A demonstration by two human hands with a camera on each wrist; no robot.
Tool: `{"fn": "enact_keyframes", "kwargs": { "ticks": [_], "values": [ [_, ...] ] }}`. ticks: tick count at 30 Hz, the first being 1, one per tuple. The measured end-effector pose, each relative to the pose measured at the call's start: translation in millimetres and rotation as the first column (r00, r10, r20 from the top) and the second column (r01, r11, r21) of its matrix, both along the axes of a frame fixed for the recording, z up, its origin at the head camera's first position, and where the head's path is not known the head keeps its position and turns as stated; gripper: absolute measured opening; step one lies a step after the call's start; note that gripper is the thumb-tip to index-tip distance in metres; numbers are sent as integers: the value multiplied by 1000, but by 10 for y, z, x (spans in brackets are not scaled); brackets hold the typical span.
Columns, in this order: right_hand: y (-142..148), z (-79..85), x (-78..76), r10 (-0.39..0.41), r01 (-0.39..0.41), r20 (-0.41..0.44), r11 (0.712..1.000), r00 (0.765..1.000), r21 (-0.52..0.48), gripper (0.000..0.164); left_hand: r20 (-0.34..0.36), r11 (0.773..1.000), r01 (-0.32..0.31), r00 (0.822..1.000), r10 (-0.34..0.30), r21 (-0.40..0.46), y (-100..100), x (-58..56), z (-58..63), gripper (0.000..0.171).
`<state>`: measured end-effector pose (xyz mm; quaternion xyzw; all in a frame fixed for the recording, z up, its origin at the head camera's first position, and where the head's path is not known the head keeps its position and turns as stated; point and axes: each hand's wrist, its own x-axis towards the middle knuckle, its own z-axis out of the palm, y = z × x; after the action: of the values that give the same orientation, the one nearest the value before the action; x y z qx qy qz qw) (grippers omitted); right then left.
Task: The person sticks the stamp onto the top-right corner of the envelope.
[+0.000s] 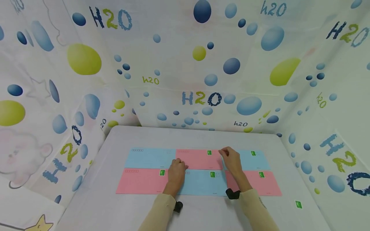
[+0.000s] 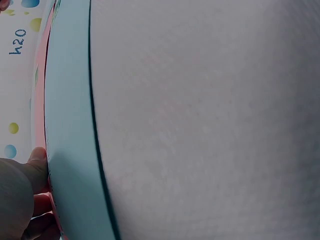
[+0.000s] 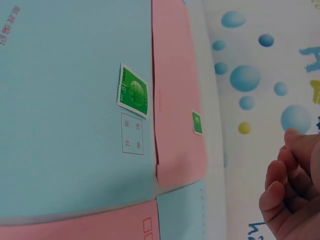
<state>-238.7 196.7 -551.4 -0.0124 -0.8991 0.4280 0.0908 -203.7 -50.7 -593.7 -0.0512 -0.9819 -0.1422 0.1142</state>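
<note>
In the head view, my left hand (image 1: 176, 175) rests on the envelopes, its fingertips at the lower left corner of the upper middle pink envelope (image 1: 199, 162). The left wrist view shows its thumb (image 2: 37, 157) and fingers against the pink paper beyond a blue envelope (image 2: 72, 125). My right hand (image 1: 232, 159) is over the seam between that pink envelope and the upper right blue envelope (image 1: 254, 163). Its fingers are loosely curled, and nothing shows between them in the right wrist view. A green stamp (image 1: 209, 152) lies near the pink envelope's top right corner.
Blue and pink envelopes form two rows on the white table (image 1: 95, 205). Stamps lie on the lower pink (image 1: 162, 172), lower blue (image 1: 212, 174) and other envelopes. The upper left one is blue (image 1: 151, 160). A loose stamp (image 1: 298, 204) lies at the right. Patterned sheets surround the table.
</note>
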Motion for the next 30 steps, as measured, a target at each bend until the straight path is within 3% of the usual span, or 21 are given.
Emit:
{"fn": "enact_keyframes", "kwargs": {
  "ticks": [12,20,30],
  "values": [
    [89,150,144,-20,21,-40,999,999,24,29,-75,999,50,996,-48,14,-19,0,-50,12],
    [203,201,251,-45,47,-77,999,996,27,40,-28,1000,25,999,-25,12,-15,-7,-30,19],
    [384,238,413,-93,95,-52,995,994,40,37,-29,1000,27,999,-27,3,-14,9,-44,20]
  ]
}}
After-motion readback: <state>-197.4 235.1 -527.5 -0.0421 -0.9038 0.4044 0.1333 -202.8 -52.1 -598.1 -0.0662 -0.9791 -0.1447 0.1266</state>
